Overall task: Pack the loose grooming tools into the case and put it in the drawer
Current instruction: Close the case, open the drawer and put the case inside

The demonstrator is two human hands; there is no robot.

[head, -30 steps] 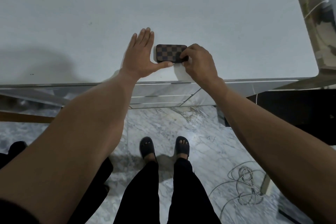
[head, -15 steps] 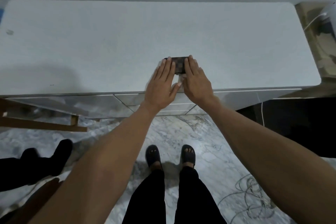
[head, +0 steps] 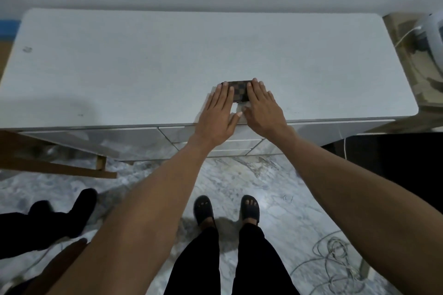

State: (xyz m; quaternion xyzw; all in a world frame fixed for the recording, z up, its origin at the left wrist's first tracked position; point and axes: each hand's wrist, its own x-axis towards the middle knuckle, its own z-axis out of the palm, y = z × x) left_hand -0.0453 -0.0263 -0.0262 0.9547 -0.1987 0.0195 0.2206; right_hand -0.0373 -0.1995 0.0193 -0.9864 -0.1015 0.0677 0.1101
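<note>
A small brown checkered case [head: 239, 90] lies closed on the white cabinet top [head: 143, 67], near its front edge. My left hand [head: 219, 112] rests flat with its fingers stretched over the case's left end. My right hand [head: 262, 108] lies flat the same way over the case's right end. Both thumbs point inward and nearly meet in front of the case. Only the middle strip of the case shows between my fingers. No loose grooming tools are visible. The drawer fronts [head: 172, 133] below the top edge look closed.
A white appliance with a cord [head: 429, 31] stands at the far right beside the cabinet. A wooden piece [head: 60, 165] juts out low on the left. Coiled cables [head: 335, 261] lie on the marble floor at the right. Dark cloth [head: 48, 220] lies at the left.
One second ago my right hand pinched the case's right end and my left hand lay beside it. Now both hands lie flat on top of the case. My view has pulled back.
</note>
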